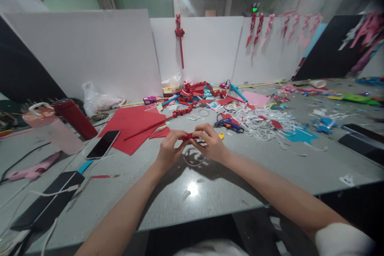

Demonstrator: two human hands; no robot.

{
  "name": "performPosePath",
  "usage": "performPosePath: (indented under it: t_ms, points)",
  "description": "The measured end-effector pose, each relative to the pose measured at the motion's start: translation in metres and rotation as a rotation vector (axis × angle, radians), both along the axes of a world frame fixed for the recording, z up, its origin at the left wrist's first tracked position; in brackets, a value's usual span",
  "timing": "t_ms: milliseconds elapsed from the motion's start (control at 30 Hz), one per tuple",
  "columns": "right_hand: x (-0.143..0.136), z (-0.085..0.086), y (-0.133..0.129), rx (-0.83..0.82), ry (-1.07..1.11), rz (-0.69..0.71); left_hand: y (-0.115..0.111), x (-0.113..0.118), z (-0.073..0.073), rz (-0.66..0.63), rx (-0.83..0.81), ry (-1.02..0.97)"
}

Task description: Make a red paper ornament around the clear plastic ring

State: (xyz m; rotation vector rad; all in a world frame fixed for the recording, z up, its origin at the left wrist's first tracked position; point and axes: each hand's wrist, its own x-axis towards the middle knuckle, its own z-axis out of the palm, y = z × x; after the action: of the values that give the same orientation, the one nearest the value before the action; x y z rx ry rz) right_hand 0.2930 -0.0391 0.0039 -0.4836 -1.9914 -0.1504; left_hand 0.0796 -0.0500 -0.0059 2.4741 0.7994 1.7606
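Centrally, the left hand (171, 148) and right hand (211, 142) pinch between their fingertips one small red folded piece (187, 136), held above the bench (168, 208); it is probably light, easily creased, and best taken by its two ends. Counted left to right: left of the hands, one pink glue gun (33, 171), one translucent bottle (58, 133), one red flask (75, 119), one phone (103, 144); beneath them, one pale ring (193, 165); beyond the right, one blue glue gun (230, 124), then white strips (264, 119), too tangled to count.
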Motion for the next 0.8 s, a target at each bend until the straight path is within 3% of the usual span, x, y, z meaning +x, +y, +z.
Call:
performPosePath:
  t_ms: [800]
  points:
    - [-0.0015,-0.0008,-0.0022,-0.011,0.063,-0.004,-0.0014,0.0020,-0.0009,0.015,0.005,-0.036]
